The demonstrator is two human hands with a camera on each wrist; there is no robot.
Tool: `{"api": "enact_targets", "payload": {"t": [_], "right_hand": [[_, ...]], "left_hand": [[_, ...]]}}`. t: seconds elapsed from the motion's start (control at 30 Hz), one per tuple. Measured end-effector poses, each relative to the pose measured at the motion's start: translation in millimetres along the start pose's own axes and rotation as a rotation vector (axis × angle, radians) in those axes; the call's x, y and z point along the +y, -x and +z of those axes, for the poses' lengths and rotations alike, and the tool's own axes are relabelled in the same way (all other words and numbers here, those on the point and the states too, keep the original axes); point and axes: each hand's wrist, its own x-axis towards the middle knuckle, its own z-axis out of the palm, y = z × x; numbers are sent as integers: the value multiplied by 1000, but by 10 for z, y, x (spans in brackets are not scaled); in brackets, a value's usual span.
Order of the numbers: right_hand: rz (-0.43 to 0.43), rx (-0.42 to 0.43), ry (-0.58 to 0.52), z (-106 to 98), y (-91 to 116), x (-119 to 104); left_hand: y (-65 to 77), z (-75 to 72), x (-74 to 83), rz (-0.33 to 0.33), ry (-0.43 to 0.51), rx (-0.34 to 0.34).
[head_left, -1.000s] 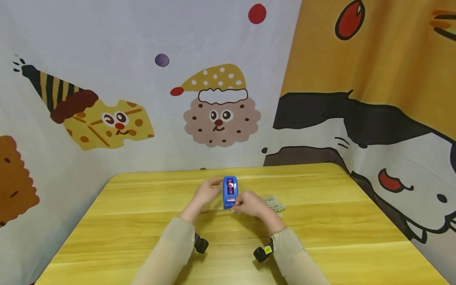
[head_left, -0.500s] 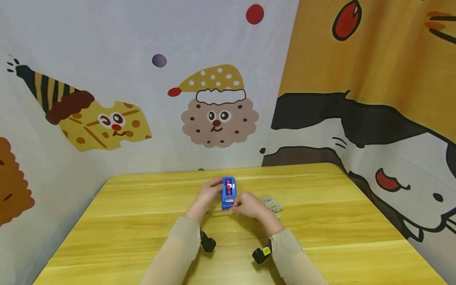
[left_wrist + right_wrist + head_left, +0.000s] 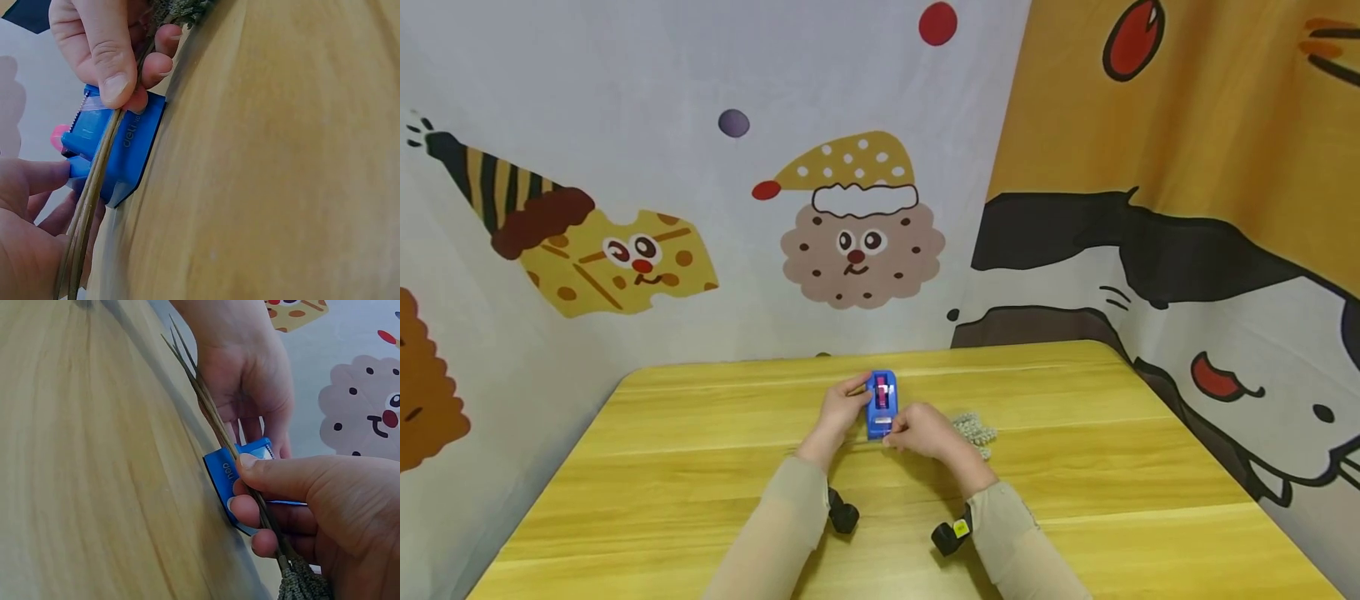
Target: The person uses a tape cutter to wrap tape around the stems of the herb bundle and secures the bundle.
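A blue tape dispenser (image 3: 880, 415) with a pink-cored roll (image 3: 882, 392) stands toward the back of the table. My left hand (image 3: 837, 412) holds its far left end, thumb and fingers around the body. At the near end my right hand (image 3: 922, 431) pinches a bunch of dried flowers between thumb and fingers. Thin brown stems (image 3: 212, 419) run past the dispenser's side toward the left hand; the grey-green flower heads (image 3: 301, 580) hang on the other side of the right hand. A strip of clear tape (image 3: 95, 103) shows at the toothed cutter, close to the right thumb.
The dispenser rests on a wood-grain table (image 3: 1060, 433) with a rounded far edge. Behind it hangs a cloth (image 3: 700, 67) printed with cartoon figures. Black wrist cameras sit at both cuffs, the left camera (image 3: 843, 516) and the right camera (image 3: 951, 537).
My left hand has come rightward onto the tape dispenser and taken hold of its side. My right hand keeps its pinch on the dried flowers in nearly the same place. The head view shifted slightly.
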Motion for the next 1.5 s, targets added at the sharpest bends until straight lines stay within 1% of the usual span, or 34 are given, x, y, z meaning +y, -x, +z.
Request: {"api": "enact_targets", "payload": {"t": [0.17,0.5,0.6,0.8,1.07,1.17,1.3,1.4,1.5], "right_hand": [[-7,10,26,12,9,6],[-37,33,63,41,4,28],[-38,44,66,43,11,37],[-33,59,79,64,21,53],[-63,87,124,84,25,34],[-57,81,141,98,21,17],[-51,78,174,117,21,12],[-47,78,165,111,34,8],[-45,61,140,81,54,-3]], "left_hand": [[8,7,8,4,-18,6],[-6,-2,-7,-1,-9,0],[-4,5,-4,14,-6,-2],[5,17,-7,4,2,-1],[24,-6,-5,-5,-6,6],[36,-22,9,-11,-5,8],[44,-30,17,-1,-5,15],[41,-25,13,-2,-13,14],[30,-22,18,-9,-14,-5]]}}
